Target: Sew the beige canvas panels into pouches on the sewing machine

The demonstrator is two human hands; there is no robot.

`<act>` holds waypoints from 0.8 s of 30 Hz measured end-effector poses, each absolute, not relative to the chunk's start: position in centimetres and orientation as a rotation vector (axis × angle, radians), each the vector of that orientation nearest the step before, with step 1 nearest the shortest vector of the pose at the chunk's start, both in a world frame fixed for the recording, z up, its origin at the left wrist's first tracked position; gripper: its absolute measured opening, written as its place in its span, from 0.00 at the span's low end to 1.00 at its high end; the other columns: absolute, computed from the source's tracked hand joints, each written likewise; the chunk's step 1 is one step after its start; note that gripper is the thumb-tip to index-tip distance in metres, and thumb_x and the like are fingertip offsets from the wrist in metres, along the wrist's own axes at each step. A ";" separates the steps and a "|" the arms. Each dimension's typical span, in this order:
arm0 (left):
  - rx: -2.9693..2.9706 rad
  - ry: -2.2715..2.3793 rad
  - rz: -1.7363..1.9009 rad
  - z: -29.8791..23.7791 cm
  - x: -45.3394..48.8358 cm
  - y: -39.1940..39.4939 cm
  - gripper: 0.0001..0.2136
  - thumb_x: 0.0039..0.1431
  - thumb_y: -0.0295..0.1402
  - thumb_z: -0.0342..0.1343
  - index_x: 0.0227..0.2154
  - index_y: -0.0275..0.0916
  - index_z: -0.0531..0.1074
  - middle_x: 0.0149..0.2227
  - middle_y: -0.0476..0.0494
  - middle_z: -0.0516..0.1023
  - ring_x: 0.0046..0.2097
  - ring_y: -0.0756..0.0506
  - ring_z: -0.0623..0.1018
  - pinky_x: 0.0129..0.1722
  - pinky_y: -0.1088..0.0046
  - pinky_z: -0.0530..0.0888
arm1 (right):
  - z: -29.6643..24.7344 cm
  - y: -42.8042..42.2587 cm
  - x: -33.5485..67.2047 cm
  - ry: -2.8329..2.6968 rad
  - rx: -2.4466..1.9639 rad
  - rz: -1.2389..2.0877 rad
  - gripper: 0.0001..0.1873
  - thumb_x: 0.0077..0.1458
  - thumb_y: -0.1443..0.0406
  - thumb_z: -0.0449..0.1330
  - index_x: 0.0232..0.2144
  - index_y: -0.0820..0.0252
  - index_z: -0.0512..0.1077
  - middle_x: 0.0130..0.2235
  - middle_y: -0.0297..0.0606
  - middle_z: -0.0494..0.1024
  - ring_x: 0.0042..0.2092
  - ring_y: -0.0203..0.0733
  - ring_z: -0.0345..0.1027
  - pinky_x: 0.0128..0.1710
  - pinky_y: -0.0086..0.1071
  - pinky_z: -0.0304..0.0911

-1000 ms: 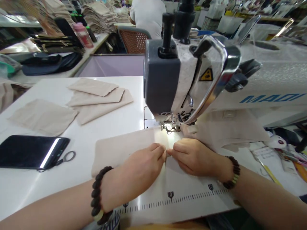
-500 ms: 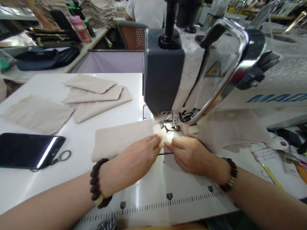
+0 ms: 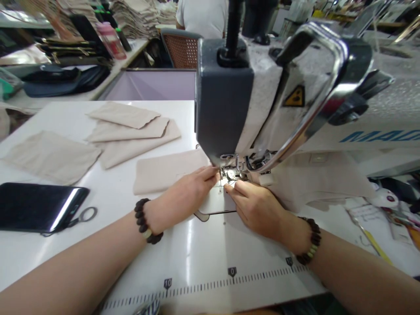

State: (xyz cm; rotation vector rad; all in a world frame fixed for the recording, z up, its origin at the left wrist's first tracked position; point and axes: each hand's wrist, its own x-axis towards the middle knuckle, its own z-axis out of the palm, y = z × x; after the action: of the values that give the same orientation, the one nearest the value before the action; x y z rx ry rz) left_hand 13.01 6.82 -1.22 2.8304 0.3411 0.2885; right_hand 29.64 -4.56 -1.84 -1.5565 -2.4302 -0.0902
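My left hand [image 3: 187, 192] lies on the right end of a folded beige fabric piece [image 3: 160, 170], its fingers pressed together at the edge beside the presser foot [image 3: 234, 174]. The piece lies flat, running left from the sewing machine [image 3: 225, 96]. My right hand [image 3: 257, 208] is closed just in front of the foot, fingertips low over the metal needle plate [image 3: 213, 201]. Whatever those fingers pinch is hidden. Behind that hand, more beige fabric [image 3: 315, 179] spreads under the machine arm.
Folded beige pieces [image 3: 131, 131] and another beige piece [image 3: 52, 155] lie on the left of the table. Closer are a phone [image 3: 39, 205] and small scissors [image 3: 87, 214]. A yellow-handled tool [image 3: 374, 243] lies at right. A person [image 3: 201, 17] sits beyond the machine.
My left hand and the fabric piece have moved away from me, toward the back of the machine. The needle plate's front is now uncovered. My right hand has shifted only slightly.
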 end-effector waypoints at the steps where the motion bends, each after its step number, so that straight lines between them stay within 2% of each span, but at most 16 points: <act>1: 2.826 0.339 0.299 -1.1 13.1 7.0 0.15 0.63 0.20 0.35 0.42 0.36 0.66 0.44 0.43 0.71 0.50 0.49 0.71 0.53 0.71 0.69 | -1.8 -4.6 29.6 -2.430 -1.552 -0.101 0.15 0.57 0.75 0.44 0.39 0.73 0.70 0.29 0.42 0.68 0.30 0.40 0.60 0.30 0.33 0.61; 9: 2.849 0.352 0.357 -1.2 13.2 7.2 0.14 0.65 0.23 0.37 0.45 0.33 0.66 0.45 0.41 0.71 0.49 0.47 0.71 0.51 0.69 0.70 | -1.8 -4.7 29.7 -2.407 -1.572 -0.081 0.17 0.56 0.75 0.44 0.42 0.75 0.69 0.29 0.42 0.69 0.30 0.41 0.60 0.30 0.33 0.61; 14: 2.881 0.353 0.211 -0.9 13.0 6.8 0.13 0.63 0.22 0.40 0.48 0.30 0.65 0.51 0.35 0.68 0.54 0.46 0.68 0.54 0.68 0.66 | -1.7 -4.6 29.6 -2.412 -1.582 -0.090 0.16 0.56 0.75 0.44 0.39 0.71 0.70 0.29 0.42 0.69 0.30 0.40 0.60 0.30 0.33 0.61; 18: 2.967 0.414 0.069 -0.2 13.3 6.6 0.14 0.63 0.23 0.42 0.49 0.31 0.64 0.54 0.33 0.66 0.56 0.42 0.65 0.55 0.60 0.63 | -1.8 -4.6 29.5 -2.404 -1.594 -0.131 0.16 0.56 0.75 0.44 0.40 0.70 0.69 0.29 0.42 0.69 0.31 0.41 0.61 0.31 0.32 0.61; 21: 3.044 0.600 -0.059 0.3 13.1 6.4 0.15 0.63 0.22 0.41 0.51 0.30 0.63 0.55 0.29 0.64 0.57 0.38 0.65 0.53 0.55 0.64 | -1.7 -4.6 29.5 -2.414 -1.579 -0.131 0.16 0.56 0.75 0.44 0.40 0.69 0.69 0.29 0.41 0.68 0.31 0.40 0.60 0.31 0.31 0.62; 24: 3.077 0.824 -0.190 0.9 12.0 5.8 0.18 0.59 0.18 0.40 0.52 0.27 0.62 0.56 0.25 0.63 0.58 0.37 0.64 0.52 0.56 0.67 | -1.5 -4.6 29.7 -2.444 -1.533 -0.092 0.15 0.56 0.75 0.44 0.39 0.70 0.69 0.28 0.40 0.68 0.31 0.39 0.60 0.31 0.31 0.62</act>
State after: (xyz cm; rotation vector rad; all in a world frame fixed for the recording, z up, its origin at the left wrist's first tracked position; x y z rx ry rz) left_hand 11.98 5.78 0.91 3.0766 0.8241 -0.1899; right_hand 29.67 -4.63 -1.50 -1.5332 -2.4441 -0.0917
